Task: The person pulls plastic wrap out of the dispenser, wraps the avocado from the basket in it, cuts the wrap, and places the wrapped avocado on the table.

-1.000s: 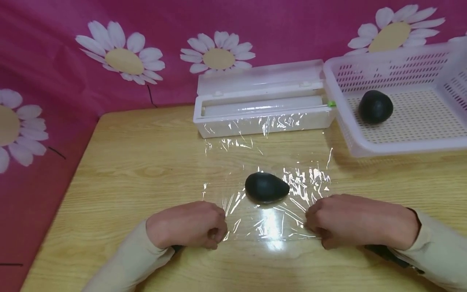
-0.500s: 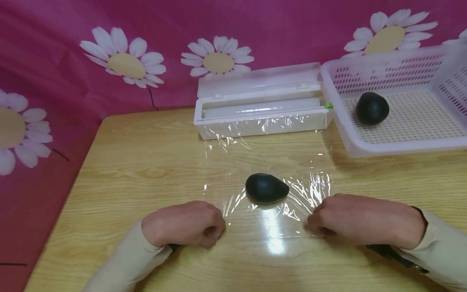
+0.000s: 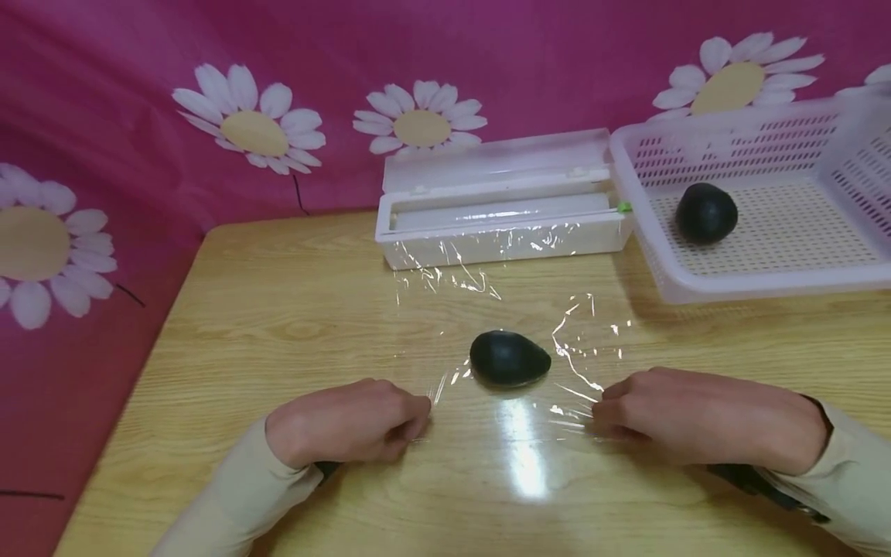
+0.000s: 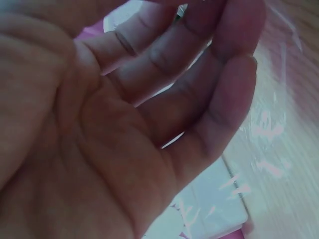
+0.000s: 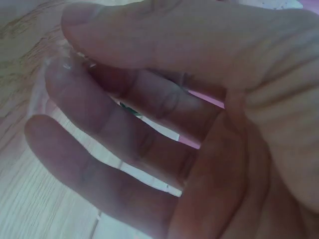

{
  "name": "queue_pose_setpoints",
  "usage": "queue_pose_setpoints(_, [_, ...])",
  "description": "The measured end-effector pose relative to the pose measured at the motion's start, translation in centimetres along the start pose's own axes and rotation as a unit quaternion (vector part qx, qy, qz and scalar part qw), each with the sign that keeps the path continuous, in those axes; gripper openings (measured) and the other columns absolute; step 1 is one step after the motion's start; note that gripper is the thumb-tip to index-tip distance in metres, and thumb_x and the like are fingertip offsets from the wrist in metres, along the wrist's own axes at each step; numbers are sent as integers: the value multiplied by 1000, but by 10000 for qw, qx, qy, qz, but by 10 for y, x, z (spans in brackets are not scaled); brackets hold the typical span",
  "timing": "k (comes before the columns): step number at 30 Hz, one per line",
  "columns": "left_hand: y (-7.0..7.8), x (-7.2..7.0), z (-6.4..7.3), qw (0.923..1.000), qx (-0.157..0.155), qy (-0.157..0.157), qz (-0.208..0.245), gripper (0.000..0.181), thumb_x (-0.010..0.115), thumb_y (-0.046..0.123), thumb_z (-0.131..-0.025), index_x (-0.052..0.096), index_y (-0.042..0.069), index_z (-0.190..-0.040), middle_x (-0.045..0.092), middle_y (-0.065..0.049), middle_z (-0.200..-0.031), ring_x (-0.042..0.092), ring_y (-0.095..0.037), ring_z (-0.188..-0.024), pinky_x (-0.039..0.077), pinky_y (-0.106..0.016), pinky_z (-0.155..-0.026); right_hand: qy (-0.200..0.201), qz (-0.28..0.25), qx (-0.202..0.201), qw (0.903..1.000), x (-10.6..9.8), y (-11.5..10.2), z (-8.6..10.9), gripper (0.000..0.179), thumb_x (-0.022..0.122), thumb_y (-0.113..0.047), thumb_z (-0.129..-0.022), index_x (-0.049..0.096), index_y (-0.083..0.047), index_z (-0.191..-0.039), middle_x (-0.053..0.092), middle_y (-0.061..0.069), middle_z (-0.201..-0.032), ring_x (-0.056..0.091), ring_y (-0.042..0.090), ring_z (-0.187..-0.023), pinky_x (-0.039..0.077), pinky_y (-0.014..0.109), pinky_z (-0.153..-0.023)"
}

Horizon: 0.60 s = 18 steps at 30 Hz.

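Dark egg-shaped object [image 3: 510,359] lying crosswise, narrow end rightward; left grip [image 3: 350,423], right grip [image 3: 710,420], both pinching clear film [image 3: 575,357]!

The thin, clear plastic film [image 3: 562,354] comes out over the front of the white box [image 3: 508,186] and spreads before it. It is wrinkled and carries many bright glints; its near end is pinched between the left fingers [image 3: 416,414] and the right fingers [image 3: 611,411]. Within the film's area, in front of the box and well apart from it, one smooth black egg-shaped object [image 3: 510,360] lies on its side, narrower end toward the right fingers.
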State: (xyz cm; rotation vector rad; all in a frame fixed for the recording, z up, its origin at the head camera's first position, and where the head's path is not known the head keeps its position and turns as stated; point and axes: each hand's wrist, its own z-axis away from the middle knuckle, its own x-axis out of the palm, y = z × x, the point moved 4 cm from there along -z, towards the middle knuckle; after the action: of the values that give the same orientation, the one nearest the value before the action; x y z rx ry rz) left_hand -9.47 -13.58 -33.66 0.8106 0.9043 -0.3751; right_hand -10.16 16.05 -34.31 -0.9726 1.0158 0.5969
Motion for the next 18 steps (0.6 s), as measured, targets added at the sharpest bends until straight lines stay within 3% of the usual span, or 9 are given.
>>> queue_pose_setpoints(7, [7,-2,3,9997,166,90,-182,19,57,-2,-80,57,17,-79,52,10,-72,44,1,-66,40,-12,-62,-45,-101,218,9997,3,1,7,16,67,-16,-90,68,-31,-96,53,-20,-75,42,-8,-65,40,15,-56])
queue_pose_setpoints(12, [10,-5,7,9988,224,237,-377,11,60,7,-85,61,17,-82,53,11,-74,46,1,-67,43,-12,-66,-72,14,433,9990,0,1,12,16,67,-17,-89,68,-30,-98,58,-20,-81,47,-8,-68,47,18,-59])
queue_pose_setpoints(18, [12,-14,8,9960,145,638,-604,14,59,15,-91,58,20,-78,48,11,-70,43,0,-64,41,-13,-63,406,331,108,9986,-9,-2,18,21,70,-11,-85,61,-30,-86,50,-21,-78,44,-7,-69,44,16,-58])
